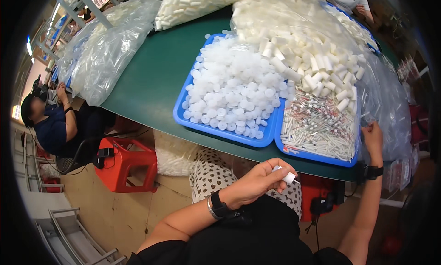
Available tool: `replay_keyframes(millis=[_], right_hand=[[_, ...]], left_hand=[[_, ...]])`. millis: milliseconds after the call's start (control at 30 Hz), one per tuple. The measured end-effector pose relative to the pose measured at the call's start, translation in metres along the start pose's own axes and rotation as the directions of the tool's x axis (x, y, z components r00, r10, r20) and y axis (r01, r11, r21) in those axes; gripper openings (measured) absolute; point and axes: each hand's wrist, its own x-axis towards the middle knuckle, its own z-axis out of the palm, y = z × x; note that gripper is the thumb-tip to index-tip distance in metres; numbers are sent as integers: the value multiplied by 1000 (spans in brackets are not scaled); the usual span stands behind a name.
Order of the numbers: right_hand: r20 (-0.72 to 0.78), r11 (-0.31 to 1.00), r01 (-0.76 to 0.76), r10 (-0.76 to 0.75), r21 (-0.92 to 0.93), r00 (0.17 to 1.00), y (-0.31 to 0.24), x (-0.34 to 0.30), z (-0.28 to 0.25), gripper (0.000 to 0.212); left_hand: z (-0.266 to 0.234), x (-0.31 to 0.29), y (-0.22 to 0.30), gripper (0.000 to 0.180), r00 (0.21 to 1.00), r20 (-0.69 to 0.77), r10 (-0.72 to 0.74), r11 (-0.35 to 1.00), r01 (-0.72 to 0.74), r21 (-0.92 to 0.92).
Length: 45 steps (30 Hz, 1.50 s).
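While my left hand (262, 180) pinches a cylinder (289, 177) over my lap (212, 175), my right hand (373, 135) is beside the right tray (317, 158) — its grip I can't tell — I'm likely mid-assembly, next needing another part.

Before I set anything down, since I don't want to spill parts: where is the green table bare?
Widest free patch: green tabletop between the clear plastic at left, the bag of white cylinders behind, and the blue tray of white discs. A narrow strip lines the front edge. Crowded: the right, with the parts tray, piled cylinders and right hand.
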Motion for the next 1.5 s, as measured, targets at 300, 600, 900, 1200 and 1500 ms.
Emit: replay_keyframes(millis=[300,600,900,1200,1500], right_hand=[[-179,987,55,-28,148,984,-49,-25,-43,18],[161,638,539,-715,550,681,-238,-159,-37,34],[143,655,440,-641,614,754,-247,-169,-2,29],[110,656,343,-547,672,830,-239,-180,13,29],[35,505,557,-761,660,648,-235,-180,20,27]], left_hand=[[-10,1,5,15,991,-98,86,992,-95,-88],[6,4,-3,9,956,-171,239,971,-238,28],[6,-1,1,14,911,-307,276,953,-301,-37],[6,7,-20,13,800,-287,527,832,-415,368],[1,6,-21,54,897,102,430,787,-428,446]])
